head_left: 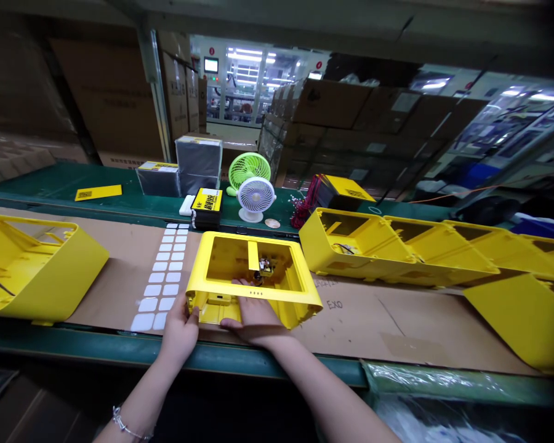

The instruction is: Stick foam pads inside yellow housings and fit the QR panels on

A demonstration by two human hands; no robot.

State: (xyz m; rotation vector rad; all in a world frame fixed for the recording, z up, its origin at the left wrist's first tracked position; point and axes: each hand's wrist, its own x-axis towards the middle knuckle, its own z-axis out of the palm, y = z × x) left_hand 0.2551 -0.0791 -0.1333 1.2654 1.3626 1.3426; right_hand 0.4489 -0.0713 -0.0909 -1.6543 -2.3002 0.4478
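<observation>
A yellow plastic housing [289, 289], an open rectangular frame, lies on the brown cardboard sheet [351, 326] in front of me. My left hand [180, 327] grips its front left corner. My right hand [255, 320] lies over the front bar, with its fingertips reaching inside the opening. Inside the housing sit a small circuit board with components [264, 268] and a flat yellow strip [253, 255]. A thin bracelet [125, 424] circles my left wrist.
Rows of white square pads [161, 280] lie left of the housing. Similar yellow housings [41, 271] [397, 246] stand at both sides. Behind, on a green belt edge [120, 197], are desk fans [255, 199], black boxes, yellow labels and a red wire bundle [303, 206].
</observation>
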